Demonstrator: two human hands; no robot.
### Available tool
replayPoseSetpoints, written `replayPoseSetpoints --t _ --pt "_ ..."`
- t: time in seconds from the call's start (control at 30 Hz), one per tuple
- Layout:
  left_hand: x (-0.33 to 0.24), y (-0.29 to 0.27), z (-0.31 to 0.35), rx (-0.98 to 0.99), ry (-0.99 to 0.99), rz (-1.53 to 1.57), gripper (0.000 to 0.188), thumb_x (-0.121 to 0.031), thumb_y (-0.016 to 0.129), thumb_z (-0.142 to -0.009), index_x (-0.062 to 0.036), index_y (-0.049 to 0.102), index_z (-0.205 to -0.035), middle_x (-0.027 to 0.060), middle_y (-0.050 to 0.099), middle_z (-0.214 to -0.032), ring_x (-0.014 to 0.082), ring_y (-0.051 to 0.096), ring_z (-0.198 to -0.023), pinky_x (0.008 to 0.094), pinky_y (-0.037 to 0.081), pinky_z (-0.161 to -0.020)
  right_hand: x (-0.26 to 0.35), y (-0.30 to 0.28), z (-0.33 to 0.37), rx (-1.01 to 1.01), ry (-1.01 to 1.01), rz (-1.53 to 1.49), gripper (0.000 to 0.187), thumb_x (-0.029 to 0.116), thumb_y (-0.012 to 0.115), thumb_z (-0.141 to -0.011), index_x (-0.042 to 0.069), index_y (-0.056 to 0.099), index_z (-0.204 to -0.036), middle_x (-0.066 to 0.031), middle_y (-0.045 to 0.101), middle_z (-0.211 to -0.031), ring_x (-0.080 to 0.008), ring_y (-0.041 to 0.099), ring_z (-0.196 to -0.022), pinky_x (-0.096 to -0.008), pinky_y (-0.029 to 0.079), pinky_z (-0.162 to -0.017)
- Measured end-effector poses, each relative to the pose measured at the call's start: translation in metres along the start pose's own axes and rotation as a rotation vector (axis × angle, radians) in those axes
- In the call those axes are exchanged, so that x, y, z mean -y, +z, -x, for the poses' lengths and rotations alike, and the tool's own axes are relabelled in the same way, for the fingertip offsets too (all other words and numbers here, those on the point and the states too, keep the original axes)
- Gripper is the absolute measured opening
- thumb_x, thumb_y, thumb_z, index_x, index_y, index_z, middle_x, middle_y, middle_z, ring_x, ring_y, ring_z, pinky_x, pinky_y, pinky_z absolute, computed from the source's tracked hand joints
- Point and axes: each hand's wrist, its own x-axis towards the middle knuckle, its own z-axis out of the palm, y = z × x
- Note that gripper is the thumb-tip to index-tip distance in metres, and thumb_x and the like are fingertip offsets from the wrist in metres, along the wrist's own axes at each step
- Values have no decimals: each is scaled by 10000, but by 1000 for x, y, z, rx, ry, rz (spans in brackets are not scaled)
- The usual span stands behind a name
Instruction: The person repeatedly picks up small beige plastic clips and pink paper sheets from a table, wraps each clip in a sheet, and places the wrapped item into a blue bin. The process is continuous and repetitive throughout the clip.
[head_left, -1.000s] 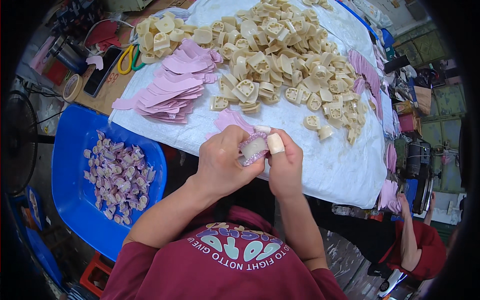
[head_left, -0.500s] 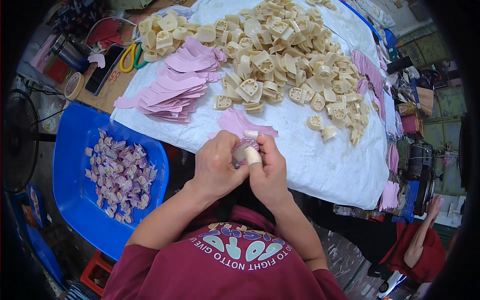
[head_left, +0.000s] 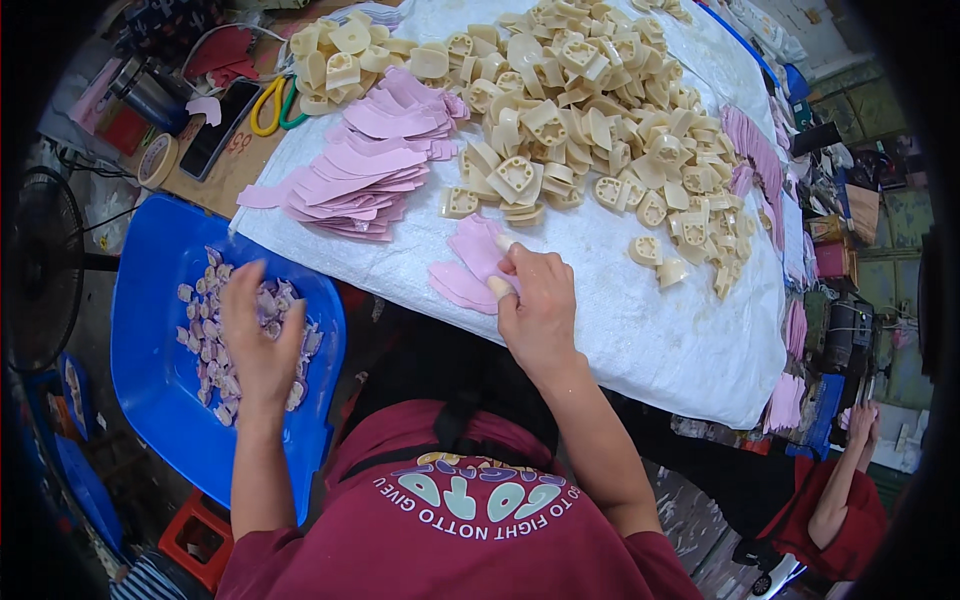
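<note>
Left hand [head_left: 262, 345]: one, open, fingers and thumb spread, above the blue basin [head_left: 150, 400]. Small lilac-covered pieces [head_left: 215, 350]: many, loose, in the basin. Right hand [head_left: 542, 305]: one, thumb and forefinger capped in cream covers, touching loose pink cut-outs [head_left: 463, 286]; whether pinched between them, cannot tell. Cut-outs: lying near the front edge of the bench, on white sheeting [head_left: 650, 345]. Pink stack [head_left: 355, 190]: fanned, behind and left of these. Cream moulded parts [head_left: 600, 130]: large heap, farther back. Phone [head_left: 216, 132]: dark, left of the sheeting.
</note>
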Motion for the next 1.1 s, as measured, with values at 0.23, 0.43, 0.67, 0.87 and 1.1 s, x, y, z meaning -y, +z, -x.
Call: replayPoseSetpoints --t 0.23,0.43,0.67,0.87,1.1 --pt "-99 59 -15 161 461 540 279 -37 714 -720 -34 644 -990 122 620 -1038 279 573 -991 383 449 -854 -19 7 12 -44 457 -668 414 -22 626 -816 -28 529 -1219 -78 686 -903 -164 618 -745 -285 494 -689" --pt "-113 94 -9 270 498 351 310 -131 740 -691 -57 654 -980 70 633 -1014 277 549 -1011 419 383 -892 -30 -33 -1 -363 665 -1046 335 -72 568 -850 -20 536 -1179 -61 662 -884 -110 602 -748 -238 503 -704" --pt "-143 66 -13 487 107 889 370 -227 714 -813 -7 644 -1102 122 649 -1040 229 586 -993 401 445 -872 8 -50 16 -319 238 -273 220 -33 605 -819 -9 602 -1038 -99 646 -898 -218 626 -823 -304 500 -749" --pt "-123 77 -27 646 -746 1630 333 -189 579 -946 51 589 -1178 162 637 -1129 223 658 -970 346 603 -770 -35 -63 2 -337 -20 33 276 18 653 -754 -10 619 -1026 -165 631 -1069 -357 570 -994 -423 451 -876" --pt "-124 80 -34 504 -830 1904 331 -159 578 -935 58 566 -1184 195 602 -1190 273 581 -1142 385 527 -932 -99 -84 10 -95 252 503 328 23 654 -720 -26 614 -1042 -157 605 -1044 -327 503 -1081 -435 378 -941"
